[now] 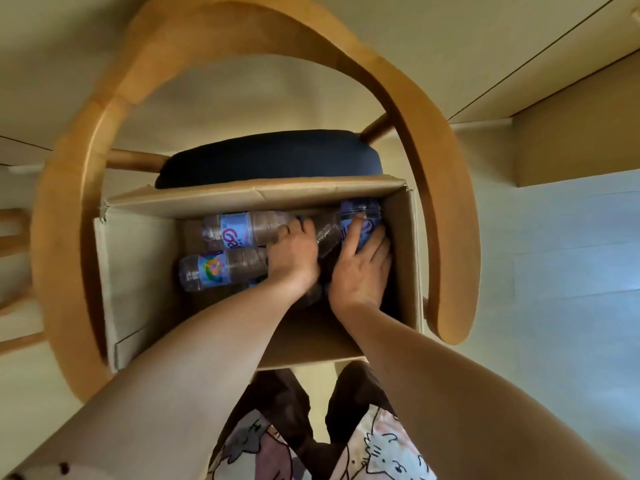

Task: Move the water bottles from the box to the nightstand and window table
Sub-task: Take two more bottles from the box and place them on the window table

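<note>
Several clear plastic water bottles are seen lying on their sides inside an open cardboard box [138, 271], all gathered toward its far, 12 o'clock end. The upper bottle [242, 228], with a pale blue label bearing red lettering, lies across the box against the far wall. Just beside it, toward 7 o'clock, a second bottle [214, 268] with a rainbow-coloured label lies roughly parallel. A third bottle [360, 216], wrapped in a blue label, is lodged in the far corner at 1 o'clock. Between the hands a further clear bottle [327, 235] is partly seen, tilted; how it rests cannot be told.

The left hand [294, 258] is laid over the right-hand end of the upper bottle, its fingers curled down around it; whether the thumb closes beneath is hidden. The right hand [360, 268] is placed on the blue-labelled bottle, fingers held fairly straight and slightly spread along its side, the thumb angled toward 11 o'clock across the label. Both bare forearms are reached into the box from 6 o'clock.

The box is set on a wooden armchair [433, 168], whose curved back and arms are looped around it, with a dark seat cushion [270, 157] showing at 12 o'clock beyond the far flap. At 6 o'clock, dark trousers and a cartoon-printed garment [381, 445] are seen.
</note>
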Motion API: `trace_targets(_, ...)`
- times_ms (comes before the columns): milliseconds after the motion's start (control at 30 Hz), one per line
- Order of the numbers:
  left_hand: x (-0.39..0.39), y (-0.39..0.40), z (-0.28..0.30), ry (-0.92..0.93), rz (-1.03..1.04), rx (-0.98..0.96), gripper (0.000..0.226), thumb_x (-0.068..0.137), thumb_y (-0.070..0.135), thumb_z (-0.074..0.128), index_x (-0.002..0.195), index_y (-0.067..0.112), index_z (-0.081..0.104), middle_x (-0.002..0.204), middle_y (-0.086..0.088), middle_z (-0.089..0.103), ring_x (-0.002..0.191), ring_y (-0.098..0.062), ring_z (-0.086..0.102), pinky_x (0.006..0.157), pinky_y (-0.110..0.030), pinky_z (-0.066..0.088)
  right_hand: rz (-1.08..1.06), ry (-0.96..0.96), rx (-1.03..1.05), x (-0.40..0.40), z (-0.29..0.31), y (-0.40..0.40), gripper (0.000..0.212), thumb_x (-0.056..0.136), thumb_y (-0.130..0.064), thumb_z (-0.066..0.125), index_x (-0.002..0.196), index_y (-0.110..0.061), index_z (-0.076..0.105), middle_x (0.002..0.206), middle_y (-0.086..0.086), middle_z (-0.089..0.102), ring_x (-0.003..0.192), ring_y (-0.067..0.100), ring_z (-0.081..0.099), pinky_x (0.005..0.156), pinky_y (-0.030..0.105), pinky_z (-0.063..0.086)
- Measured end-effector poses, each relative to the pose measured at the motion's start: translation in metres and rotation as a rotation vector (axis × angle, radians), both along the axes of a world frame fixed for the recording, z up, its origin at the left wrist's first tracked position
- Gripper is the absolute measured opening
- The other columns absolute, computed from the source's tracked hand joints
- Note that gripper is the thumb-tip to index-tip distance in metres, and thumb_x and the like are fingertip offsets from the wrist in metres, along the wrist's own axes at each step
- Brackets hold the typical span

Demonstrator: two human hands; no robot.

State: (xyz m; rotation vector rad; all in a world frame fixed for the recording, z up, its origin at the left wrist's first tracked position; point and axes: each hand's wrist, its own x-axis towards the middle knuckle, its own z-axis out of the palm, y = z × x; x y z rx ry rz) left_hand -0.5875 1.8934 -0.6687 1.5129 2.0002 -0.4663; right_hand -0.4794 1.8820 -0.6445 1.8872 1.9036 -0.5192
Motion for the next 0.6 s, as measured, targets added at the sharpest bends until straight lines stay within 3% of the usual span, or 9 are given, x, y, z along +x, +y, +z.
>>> trace_targets(67,-0.002,0.005,0.0,-0.002,0.035,-0.004,0.077,0.076,0.02,0.083,0.141,0.013,0.041,0.136,-0.018,0.051,0.12,-0.039,0.056,0.084,-0.049,0.055,-0.008,0.024,-0.001,-0.003,0.001,0.0,0.133,0.081,-0.025,0.079,0.148,-0.014,-0.035,0.157,0.032,0.0,0.145,0.048,0.019,0.12,0.053,0.025)
trace_targets(167,-0.006,0.004,0.005,-0.047,0.13,-0.017,0.08,0.073,0.028,0.086,0.14,0.015,0.046,0.131,-0.014,0.056,0.112,-0.036,0.064,0.08,-0.044,0.056,-0.103,0.144,-0.018,-0.001,0.004,0.005,0.133,0.077,-0.02,0.083,0.153,-0.027,-0.025,0.159,0.025,0.005,0.14,0.046,0.033,0.107,0.051,0.044)
trace_targets(333,-0.014,-0.015,0.019,-0.069,0.25,-0.053,0.064,0.073,0.04,0.084,0.125,0.02,0.054,0.114,-0.009,0.068,0.102,-0.031,0.068,0.078,-0.041,0.055,-0.3,0.393,-0.084,0.013,0.013,0.012,0.125,0.078,-0.041,0.08,0.148,-0.049,-0.024,0.16,0.013,0.018,0.133,0.041,0.047,0.103,0.051,0.048)
trace_targets(400,-0.019,-0.024,0.031,-0.064,0.262,-0.068,0.064,0.072,0.041,0.085,0.124,0.019,0.054,0.113,-0.008,0.067,0.101,-0.031,0.068,0.078,-0.04,0.056,-0.345,0.43,-0.085,0.014,0.023,0.013,0.12,0.076,-0.048,0.078,0.152,-0.047,-0.015,0.158,0.012,0.025,0.131,0.041,0.05,0.103,0.05,0.049)
trace_targets(600,-0.037,-0.036,0.078,-0.059,0.264,-0.029,0.083,0.067,0.047,0.091,0.132,0.018,0.049,0.125,-0.008,0.062,0.112,-0.03,0.064,0.083,-0.038,0.054,-0.369,0.443,-0.093,0.014,0.062,0.006,0.116,0.073,-0.038,0.082,0.159,-0.039,0.005,0.148,0.009,0.039,0.127,0.036,0.054,0.101,0.046,0.05)
